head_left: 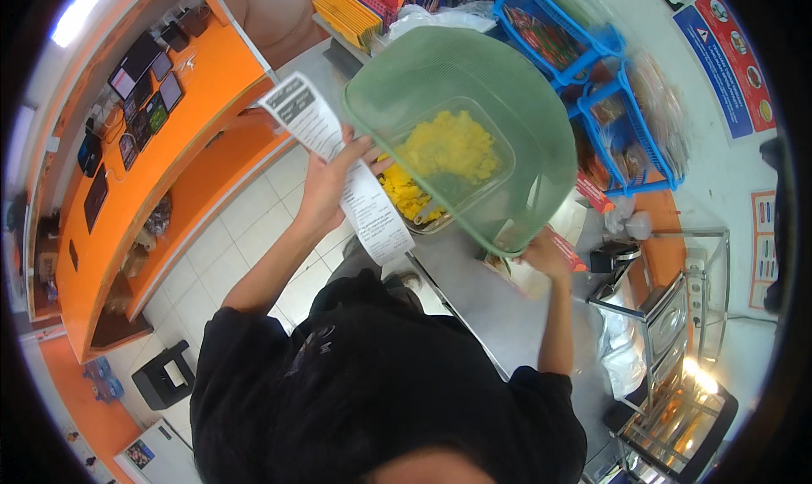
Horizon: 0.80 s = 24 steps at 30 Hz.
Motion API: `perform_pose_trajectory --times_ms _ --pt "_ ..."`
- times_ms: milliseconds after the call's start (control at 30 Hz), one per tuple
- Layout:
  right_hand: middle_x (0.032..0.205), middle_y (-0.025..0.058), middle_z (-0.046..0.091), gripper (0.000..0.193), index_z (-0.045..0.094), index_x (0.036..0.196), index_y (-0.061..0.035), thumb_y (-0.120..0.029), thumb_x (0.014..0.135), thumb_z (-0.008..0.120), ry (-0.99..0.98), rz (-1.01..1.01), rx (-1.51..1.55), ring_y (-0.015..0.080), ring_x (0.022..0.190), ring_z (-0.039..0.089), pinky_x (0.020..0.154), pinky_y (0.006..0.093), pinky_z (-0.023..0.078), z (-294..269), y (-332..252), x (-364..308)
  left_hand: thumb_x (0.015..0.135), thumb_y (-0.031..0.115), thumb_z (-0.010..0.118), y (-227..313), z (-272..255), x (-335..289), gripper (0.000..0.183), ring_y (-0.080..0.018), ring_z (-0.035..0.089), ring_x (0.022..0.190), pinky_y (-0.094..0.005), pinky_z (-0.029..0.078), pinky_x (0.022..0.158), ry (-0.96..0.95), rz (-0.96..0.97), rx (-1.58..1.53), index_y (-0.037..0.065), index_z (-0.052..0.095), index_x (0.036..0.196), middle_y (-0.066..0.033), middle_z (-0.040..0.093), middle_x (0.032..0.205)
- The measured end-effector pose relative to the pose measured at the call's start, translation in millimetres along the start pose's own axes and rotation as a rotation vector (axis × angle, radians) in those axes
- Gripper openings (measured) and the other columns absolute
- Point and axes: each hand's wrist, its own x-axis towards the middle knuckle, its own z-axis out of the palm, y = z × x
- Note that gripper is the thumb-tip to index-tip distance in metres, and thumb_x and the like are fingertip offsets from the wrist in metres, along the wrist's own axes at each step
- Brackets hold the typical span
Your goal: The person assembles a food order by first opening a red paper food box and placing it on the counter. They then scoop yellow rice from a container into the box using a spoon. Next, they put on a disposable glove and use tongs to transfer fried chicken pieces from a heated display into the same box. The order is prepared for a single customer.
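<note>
My left hand (328, 184) is raised and holds a long white paper receipt (338, 162) together with the near-left rim of a large translucent green plastic tub (507, 86). My right hand (544, 254) grips the tub's lower right rim. The tub is tilted up on edge over a steel counter (491, 306). Through its bottom shows yellow crumbly food (448, 150). More yellow pieces lie in a metal tray (416, 205) under the tub.
Blue plastic baskets (626, 103) with packets stand behind the tub. Yellow and red flat packs (355, 10) are stacked at the back. An orange counter (194, 103) with dark screens (139, 86) curves on the left. A glass warming cabinet (677, 391) stands at the lower right.
</note>
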Motion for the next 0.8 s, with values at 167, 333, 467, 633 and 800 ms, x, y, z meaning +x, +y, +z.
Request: perform_pose_trajectory --times_ms 167,333,467,633,800 --pt "0.069 0.0057 0.066 0.036 0.073 0.088 -0.0089 -0.044 0.082 0.068 0.394 0.226 -0.077 0.0176 0.059 0.062 0.051 0.0308 0.048 114 -15 86 0.092 0.006 0.057 44 39 44 0.012 -0.0232 0.069 0.089 -0.0320 0.060 0.065 -0.397 0.161 0.205 0.004 0.047 0.100 -0.0094 0.058 0.095" --pt "0.075 0.0109 0.070 0.044 0.075 0.080 -0.0156 -0.059 0.072 0.070 0.521 0.548 -0.509 0.0297 0.073 0.068 0.064 0.0407 0.053 137 -35 112 0.094 0.009 0.055 85 72 111 0.025 -0.0153 0.069 0.070 -0.0226 0.049 0.045 -0.852 0.244 0.434 0.002 0.052 0.118 -0.0149 0.068 0.095" --pt "0.073 0.0093 0.069 0.039 0.074 0.083 -0.0114 -0.049 0.072 0.075 0.741 0.629 -0.313 0.0220 0.061 0.064 0.058 0.0344 0.049 152 -41 113 0.095 0.014 0.055 94 96 151 0.022 -0.0123 0.068 0.067 -0.0205 0.048 0.046 -1.044 0.341 0.528 0.006 0.058 0.115 -0.0112 0.070 0.095" --pt "0.077 0.0140 0.069 0.020 0.070 0.087 -0.0054 -0.020 0.075 0.077 1.079 0.310 -0.175 0.0252 0.068 0.064 0.061 0.0339 0.050 156 -54 119 0.095 0.015 0.056 108 116 173 0.034 -0.0083 0.061 0.058 -0.0195 0.044 0.046 -1.002 0.231 0.631 0.007 0.053 0.128 -0.0108 0.069 0.089" --pt "0.085 0.0144 0.069 0.014 0.068 0.092 -0.0034 -0.010 0.080 0.069 1.111 0.147 -0.161 0.0298 0.069 0.067 0.061 0.0358 0.053 129 -51 151 0.093 0.010 0.059 104 130 183 0.032 -0.0050 0.055 0.056 -0.0206 0.045 0.050 -0.920 0.302 0.510 0.001 0.056 0.123 -0.0099 0.069 0.085"
